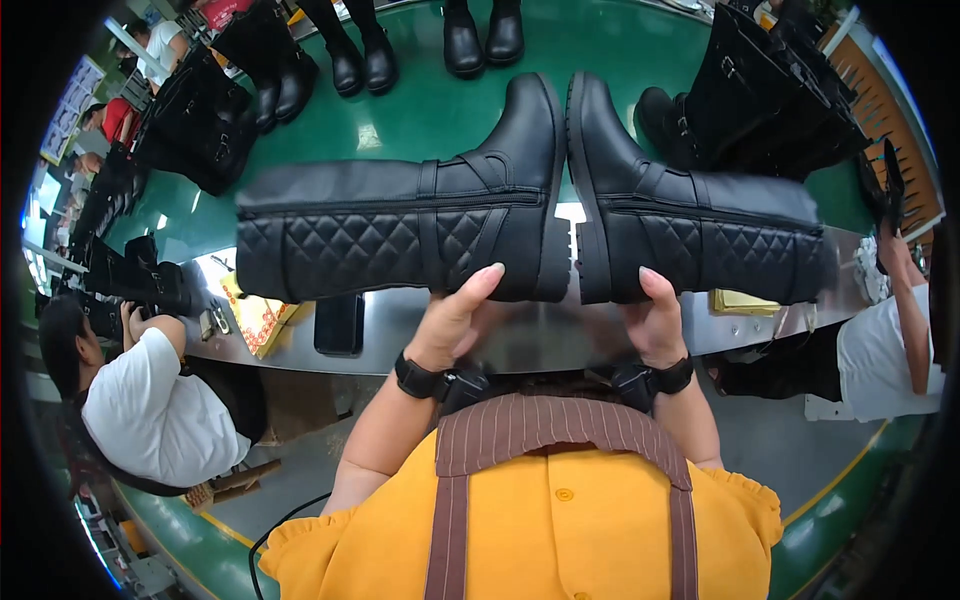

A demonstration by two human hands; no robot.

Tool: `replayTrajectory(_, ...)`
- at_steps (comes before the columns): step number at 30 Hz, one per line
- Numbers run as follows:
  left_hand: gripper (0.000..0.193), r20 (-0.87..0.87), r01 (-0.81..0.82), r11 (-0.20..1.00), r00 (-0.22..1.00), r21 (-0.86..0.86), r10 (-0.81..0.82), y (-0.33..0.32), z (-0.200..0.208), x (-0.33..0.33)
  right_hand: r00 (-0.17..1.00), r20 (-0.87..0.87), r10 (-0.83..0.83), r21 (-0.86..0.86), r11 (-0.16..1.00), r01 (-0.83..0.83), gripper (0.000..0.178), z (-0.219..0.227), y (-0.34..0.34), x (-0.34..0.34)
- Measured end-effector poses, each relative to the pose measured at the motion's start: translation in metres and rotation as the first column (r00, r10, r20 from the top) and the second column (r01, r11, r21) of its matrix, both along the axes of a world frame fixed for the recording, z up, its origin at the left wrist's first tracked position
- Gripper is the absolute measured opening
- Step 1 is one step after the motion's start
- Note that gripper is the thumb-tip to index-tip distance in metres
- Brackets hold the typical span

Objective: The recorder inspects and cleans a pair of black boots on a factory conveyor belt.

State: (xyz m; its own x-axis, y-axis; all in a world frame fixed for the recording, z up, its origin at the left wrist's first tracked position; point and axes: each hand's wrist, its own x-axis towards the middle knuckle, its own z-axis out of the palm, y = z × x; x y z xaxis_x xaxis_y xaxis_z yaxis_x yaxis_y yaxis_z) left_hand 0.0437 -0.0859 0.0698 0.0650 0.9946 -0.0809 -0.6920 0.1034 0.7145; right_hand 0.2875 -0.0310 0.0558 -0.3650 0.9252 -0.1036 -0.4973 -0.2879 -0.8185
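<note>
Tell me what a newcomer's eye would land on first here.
Two tall black quilted boots dominate the centre, held sideways with soles facing, one by the left hand, one by the right hand. Below them, the wearer's yellow top stands out; beyond, more black boots stand on a green table.

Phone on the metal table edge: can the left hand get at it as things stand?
Probably not without letting go: the left hand is taken up with a boot. Otherwise, the phone lies close by, and its near side looks free.
</note>
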Motion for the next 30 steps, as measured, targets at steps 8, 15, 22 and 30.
replayTrajectory(8, 0.047, 0.106, 0.110, 0.992, 0.988, 0.065, -0.116, -0.005, -0.004, 0.006, 0.983, -0.180, 0.022, 0.018, 1.000, -0.020, 0.049, -0.005, -0.007, -0.002)
replayTrajectory(15, 0.035, 0.082, 0.167, 0.982, 0.984, -0.092, -0.160, -0.002, -0.017, 0.001, 0.999, -0.034, 0.019, 0.088, 0.996, -0.016, 0.035, -0.015, -0.003, 0.002)
replayTrajectory(22, 0.036, -0.464, -0.033, 0.989, 0.885, -0.144, -0.038, 0.008, 0.009, 0.028, 0.462, 0.734, -0.499, 0.670, 0.645, -0.368, 0.065, 0.028, 0.013, -0.029)
replayTrajectory(30, 0.056, -0.672, 0.030, 0.877, 0.655, 0.479, 0.345, -0.006, 0.000, 0.024, 0.969, 0.242, -0.057, 0.355, 0.934, -0.034, 0.067, 0.019, 0.055, -0.031)
